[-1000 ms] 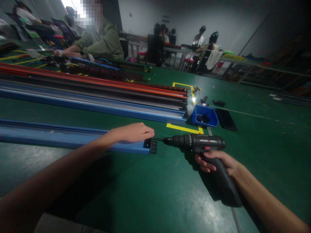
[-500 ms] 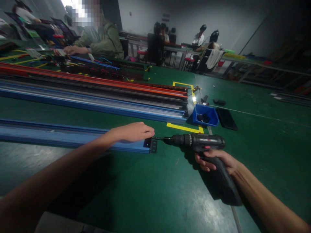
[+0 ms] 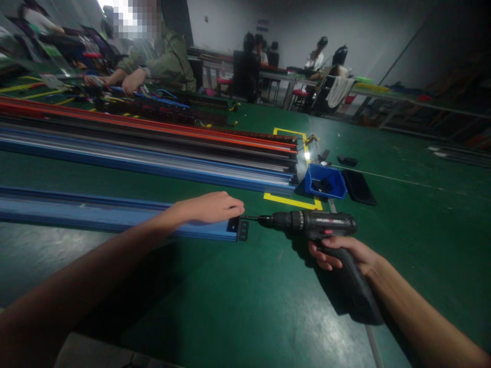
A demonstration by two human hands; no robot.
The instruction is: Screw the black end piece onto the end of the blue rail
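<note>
Crosswise, a long blue channel [image 3: 95, 212] lies on the green floor [image 3: 215, 306], its long axis running left to right and dipping slightly toward its bracketed end. The worker's left hand [image 3: 209, 207] rests palm down over that end, fingers curled together; whether they pinch a screw or the part's edge cannot be told. Beneath and just beside the fingertips sits the black end bracket [image 3: 243, 231], its slotted flange facing right. To its right, the thin bit [image 3: 251, 218] of a black power drill [image 3: 330, 221] points left, roughly in line with the channel, its tip near the left fingertips and the bracket's upper corner. The drill lies beyond the channel's end, its handle wrapped by the fingers of the right hand [image 3: 356, 253]. Of the two hands, the left is nearer the bracket.
</note>
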